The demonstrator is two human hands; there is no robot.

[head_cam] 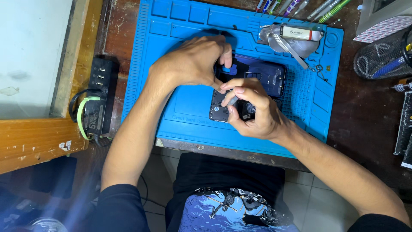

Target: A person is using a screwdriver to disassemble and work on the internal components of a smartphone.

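An opened dark phone (219, 109) lies on a blue work mat (189, 103), its insides facing up. Just behind it lies its dark blue back cover (268, 75). My left hand (193, 60) rests over the phone's upper end, fingers pressing down on it. My right hand (251, 109) grips a thin grey tool (233, 100), its tip touching the phone's upper part. Both hands hide much of the phone.
A clear bag with a white tube (296, 34) sits at the mat's back right. Pens and screwdrivers (300, 6) lie behind it. A black charging hub with cables (96, 101) stands left of the mat. A mesh basket (384, 56) is at right.
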